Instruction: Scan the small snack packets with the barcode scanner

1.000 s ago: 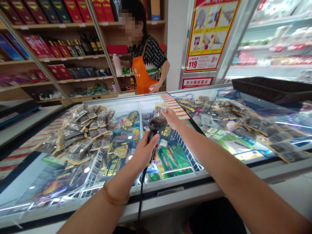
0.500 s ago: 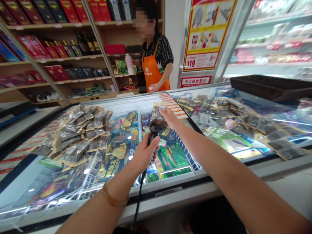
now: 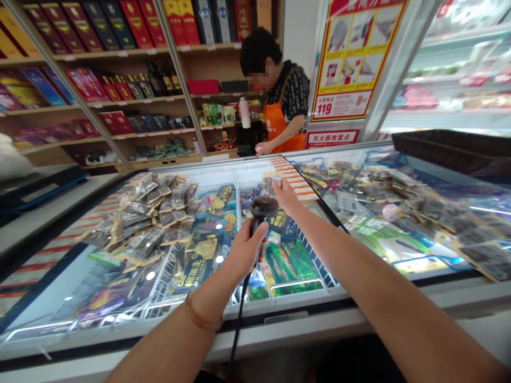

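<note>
My left hand (image 3: pixel 248 246) is wrapped round the handle of a black barcode scanner (image 3: pixel 264 205), whose head points away from me and whose cable hangs down over the freezer's front edge. Just beyond the scanner head, my right hand (image 3: pixel 286 196) pinches a small clear snack packet (image 3: pixel 268 184) with a tan edge. Part of the packet is hidden behind the fingers and the scanner. Both hands are above the glass top of a chest freezer (image 3: pixel 255 319). A heap of similar packets (image 3: pixel 149 213) lies on the glass to the left.
More packets (image 3: pixel 423 205) are spread on the right glass, near a dark brown tray (image 3: pixel 447 154). A person in an orange apron (image 3: pixel 279 127) stands behind the freezer with a pink bottle (image 3: pixel 245 113). Shelves of boxes (image 3: pixel 131 101) line the back.
The view has shifted, so the scene sits further right and lower. The person behind the freezer has bent forward, head lowered. Both my hands keep their holds on scanner and packet.
</note>
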Demonstrator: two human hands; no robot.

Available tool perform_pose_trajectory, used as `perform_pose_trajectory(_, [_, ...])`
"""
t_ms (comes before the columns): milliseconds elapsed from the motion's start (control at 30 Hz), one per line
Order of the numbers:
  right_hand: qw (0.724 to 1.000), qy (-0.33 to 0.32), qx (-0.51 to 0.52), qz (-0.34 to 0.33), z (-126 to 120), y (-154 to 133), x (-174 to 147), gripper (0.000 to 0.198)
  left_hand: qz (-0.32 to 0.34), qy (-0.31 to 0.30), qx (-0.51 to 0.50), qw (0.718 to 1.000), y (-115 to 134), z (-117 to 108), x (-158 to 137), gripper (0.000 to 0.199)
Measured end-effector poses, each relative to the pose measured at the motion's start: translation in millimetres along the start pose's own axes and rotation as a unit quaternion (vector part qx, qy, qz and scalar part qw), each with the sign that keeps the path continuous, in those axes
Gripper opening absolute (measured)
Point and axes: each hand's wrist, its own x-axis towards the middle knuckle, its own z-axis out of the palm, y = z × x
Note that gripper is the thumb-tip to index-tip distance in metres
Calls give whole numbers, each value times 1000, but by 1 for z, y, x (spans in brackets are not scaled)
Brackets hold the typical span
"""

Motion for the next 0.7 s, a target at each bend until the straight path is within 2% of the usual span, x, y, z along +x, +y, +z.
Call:
perform_pose_trajectory(167, [993, -52, 49, 96, 2, -7, -2, 39, -15, 78, -63, 995, 23, -22, -3, 47])
perform_pose_trajectory(267, [985, -77, 72, 140, 5, -17, 3, 34, 3, 123, -78, 989, 41, -52, -17, 49])
perform_pose_trajectory(367, [978, -123, 104, 134, 22, -38, 6, 33, 36, 195, -83, 977, 51, -91, -40, 50])
perform_pose_trajectory(433, [970, -167, 134, 112, 46, -58, 5, 33, 45, 248, -86, 964, 52, -119, -56, 49])
perform_pose_trajectory(533, [954, -242, 167, 57, 99, -93, -3, 35, 44, 322, -96, 941, 49, -159, -79, 47])
perform_pose_trajectory(700, [931, -338, 134, -29, 192, -136, -24, 36, 57, 403, -118, 906, 45, -209, -108, 43])
